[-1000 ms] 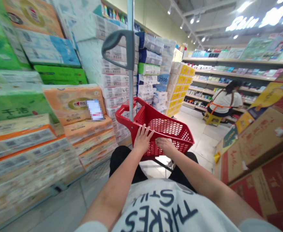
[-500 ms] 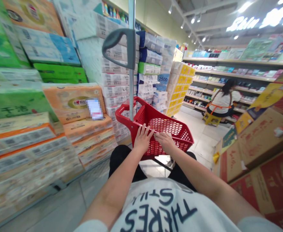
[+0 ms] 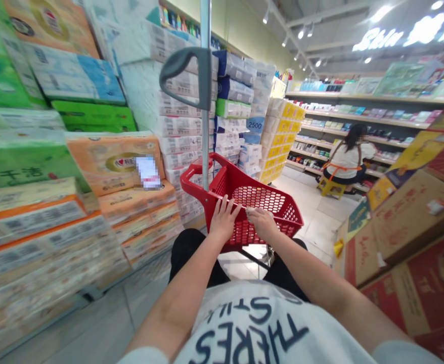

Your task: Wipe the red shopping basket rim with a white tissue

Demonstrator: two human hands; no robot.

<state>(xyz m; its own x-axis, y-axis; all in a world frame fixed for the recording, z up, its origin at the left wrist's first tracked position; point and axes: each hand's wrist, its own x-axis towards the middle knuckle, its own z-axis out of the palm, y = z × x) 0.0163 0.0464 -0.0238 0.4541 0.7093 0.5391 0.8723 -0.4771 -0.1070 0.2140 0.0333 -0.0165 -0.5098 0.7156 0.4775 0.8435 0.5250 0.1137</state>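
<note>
A red plastic shopping basket (image 3: 224,184) on wheels stands in front of my knees, with perforated sides and a tall metal pole that carries a grey loop handle (image 3: 205,78). My left hand (image 3: 223,218) lies on the basket's near rim, fingers spread and stretched forward. Just to its right, my right hand (image 3: 263,222) is on the same rim with its fingers bent together. A small whitish thing, like a wipe or tissue (image 3: 250,211), shows under those fingertips; most of it is hidden.
Stacked tissue packs (image 3: 131,162) rise along the left, with a phone-like bright screen (image 3: 148,172) among them. Cardboard boxes (image 3: 415,217) are piled on the right. Further off, a person (image 3: 345,154) sits on a yellow stool (image 3: 331,187) by stocked shelves (image 3: 377,98).
My right hand has slid slightly to the right along the basket rim, away from my left hand, and the whitish thing shows more clearly. My left hand stays in place.
</note>
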